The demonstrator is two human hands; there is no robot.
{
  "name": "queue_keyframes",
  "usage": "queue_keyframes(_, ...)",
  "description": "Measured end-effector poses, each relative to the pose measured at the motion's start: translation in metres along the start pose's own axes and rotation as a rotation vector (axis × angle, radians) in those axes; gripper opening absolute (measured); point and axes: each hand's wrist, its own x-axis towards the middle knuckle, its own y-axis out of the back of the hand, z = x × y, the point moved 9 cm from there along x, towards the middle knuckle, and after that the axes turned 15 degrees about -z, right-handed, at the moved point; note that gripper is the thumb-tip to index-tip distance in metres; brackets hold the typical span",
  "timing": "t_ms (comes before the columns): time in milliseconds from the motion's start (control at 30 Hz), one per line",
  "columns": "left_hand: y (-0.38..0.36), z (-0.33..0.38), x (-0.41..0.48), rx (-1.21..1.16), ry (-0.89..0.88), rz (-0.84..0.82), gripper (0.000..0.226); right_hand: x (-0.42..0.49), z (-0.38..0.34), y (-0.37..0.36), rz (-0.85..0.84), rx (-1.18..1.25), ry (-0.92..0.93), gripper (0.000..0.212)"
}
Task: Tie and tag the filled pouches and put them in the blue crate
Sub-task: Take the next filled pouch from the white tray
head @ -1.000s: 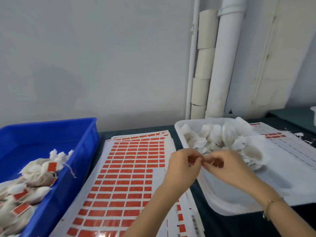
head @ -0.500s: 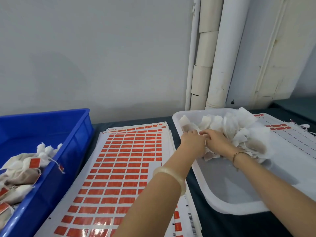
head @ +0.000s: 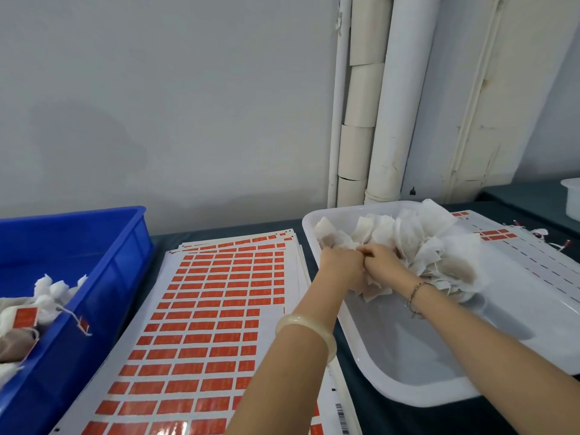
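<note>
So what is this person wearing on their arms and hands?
Both forearms are bare, with no sleeves in view, and neither the left hand nor the right hand has a glove. The left wrist carries a thick, smooth, pale bangle. The right wrist has a thin chain bracelet.

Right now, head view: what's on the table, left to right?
blue crate holding tagged pouches → stack of red label sheets → white tray of untagged pouches → mostly stripped label sheet → white container at the right edge.
</note>
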Motion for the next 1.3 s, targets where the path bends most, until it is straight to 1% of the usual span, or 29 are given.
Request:
queue_keyframes(67, 0.002, -0.001, -0.001, -0.034, -0.001, 0.024, 0.020, 0.001, 0.001, 0.001, 0.012, 0.023, 0.011, 0.031)
queue_keyframes(133, 0.005, -0.001, -0.002, -0.075, -0.023, 0.064, 0.020, 0.001, 0.000, 0.003, 0.029, 0.058, 0.025, 0.040)
queue_keyframes(200, 0.009, -0.003, -0.003, -0.132, -0.042, 0.109, 0.022, 0.000, -0.001, 0.005, 0.039, 0.091, 0.050, 0.044)
queue_keyframes(300, 0.016, -0.009, -0.004, -0.241, -0.063, 0.199, 0.031, 0.000, -0.004, 0.009, 0.068, 0.116, 0.083, 0.039)
queue_keyframes(367, 0.021, -0.010, -0.009, -0.317, -0.087, 0.259, 0.031, -0.003, -0.008, 0.013, 0.102, 0.113, 0.108, 0.036)
queue_keyframes(433, 0.026, -0.011, -0.016, -0.404, -0.128, 0.322, 0.028, -0.009, -0.012, 0.019, 0.159, 0.056, 0.122, 0.029)
queue_keyframes(500, 0.030, -0.013, -0.025, -0.540, -0.180, 0.398, 0.027, -0.015, -0.014, 0.028, 0.234, -0.036, 0.113, 0.014)
queue_keyframes(533, 0.033, -0.015, -0.030, -0.615, -0.202, 0.437, 0.028, -0.018, -0.017, 0.033, 0.277, -0.064, 0.119, 0.012)
queue_keyframes(600, 0.038, -0.021, -0.043, -0.748, -0.222, 0.514, 0.026, -0.027, -0.025, 0.042, 0.334, -0.055, 0.154, 0.014)
queue_keyframes(700, 0.041, -0.035, -0.068, -0.984, -0.271, 0.612, 0.023, -0.043, -0.043, 0.044, 0.308, 0.014, 0.231, 0.014)
queue_keyframes(767, 0.043, -0.045, -0.090, -1.135, -0.358, 0.665, 0.024, -0.054, -0.058, 0.041, 0.251, 0.074, 0.286, 0.015)
queue_keyframes(833, 0.044, -0.057, -0.114, -1.200, -0.409, 0.707, 0.024, -0.067, -0.077, 0.034, 0.183, 0.136, 0.346, 0.021)
queue_keyframes(900, 0.039, -0.073, -0.138, -1.175, -0.345, 0.736, 0.025, -0.084, -0.101, 0.024, 0.120, 0.182, 0.422, 0.026)
queue_keyframes(933, 0.033, -0.082, -0.148, -1.171, -0.301, 0.725, 0.027, -0.094, -0.114, 0.017, 0.082, 0.211, 0.467, 0.026)
queue_keyframes(967, 0.026, -0.090, -0.158, -1.182, -0.277, 0.694, 0.029, -0.103, -0.127, 0.008, 0.033, 0.248, 0.512, 0.025)
queue_keyframes(1067, 0.007, -0.108, -0.187, -1.232, -0.313, 0.575, 0.029, -0.126, -0.155, -0.023, -0.092, 0.313, 0.590, 0.017)
queue_keyframes(1133, -0.008, -0.121, -0.206, -1.252, -0.289, 0.551, 0.027, -0.133, -0.160, -0.047, -0.094, 0.286, 0.577, 0.017)
queue_keyframes(1167, -0.018, -0.130, -0.214, -1.268, -0.248, 0.564, 0.029, -0.135, -0.161, -0.059, -0.069, 0.266, 0.572, 0.020)
queue_keyframes(1233, -0.042, -0.148, -0.222, -1.294, -0.131, 0.612, 0.031, -0.138, -0.158, -0.087, -0.027, 0.268, 0.571, 0.030)
queue_keyframes(1300, -0.068, -0.161, -0.220, -1.289, 0.002, 0.643, 0.026, -0.133, -0.148, -0.115, -0.028, 0.377, 0.548, 0.033)
